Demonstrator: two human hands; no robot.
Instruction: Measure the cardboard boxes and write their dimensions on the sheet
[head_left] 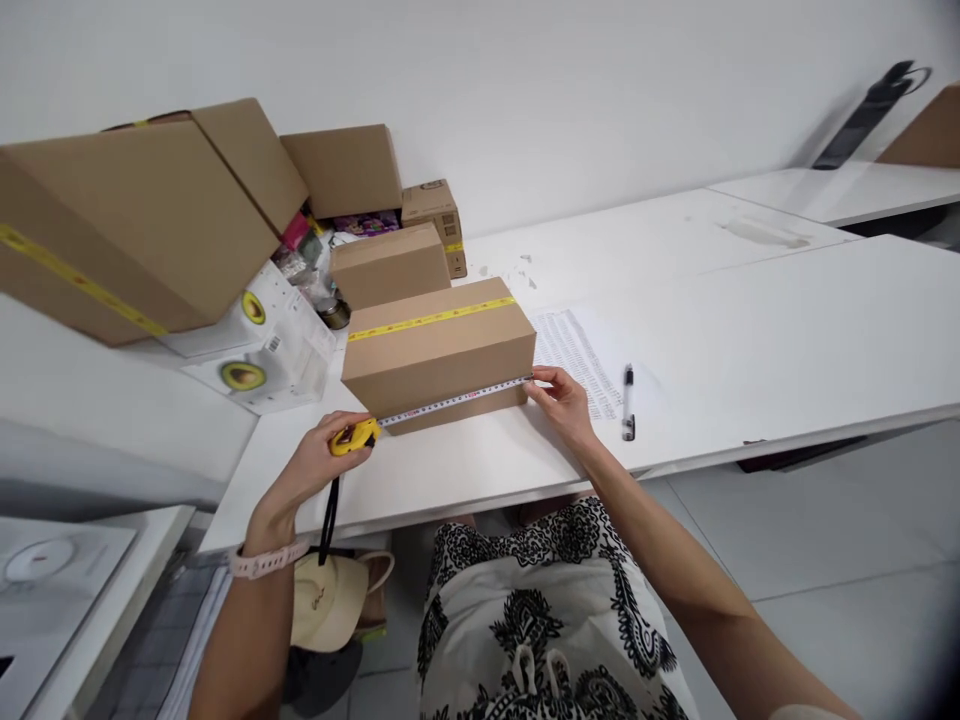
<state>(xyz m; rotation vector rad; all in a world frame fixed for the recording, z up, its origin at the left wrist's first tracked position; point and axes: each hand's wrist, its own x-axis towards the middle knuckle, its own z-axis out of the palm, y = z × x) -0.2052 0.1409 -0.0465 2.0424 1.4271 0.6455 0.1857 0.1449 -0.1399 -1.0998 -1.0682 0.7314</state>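
A closed cardboard box (442,350) with yellow tape along its top rests on the white table (705,370). My left hand (319,460) is closed around a yellow tape measure (355,437) at the box's left front corner, and a black strap dangles from it. The white blade (450,402) is pulled out along the front face of the box. At the right front corner, my right hand (561,402) pinches the end of the blade between thumb and fingers.
A printed sheet (574,350) and a pen (628,402) lie right of the box. Behind it stand smaller cartons (390,265). A large carton (127,220) sits on white avocado-printed boxes (262,360) at left. A dark bottle (862,115) stands far right.
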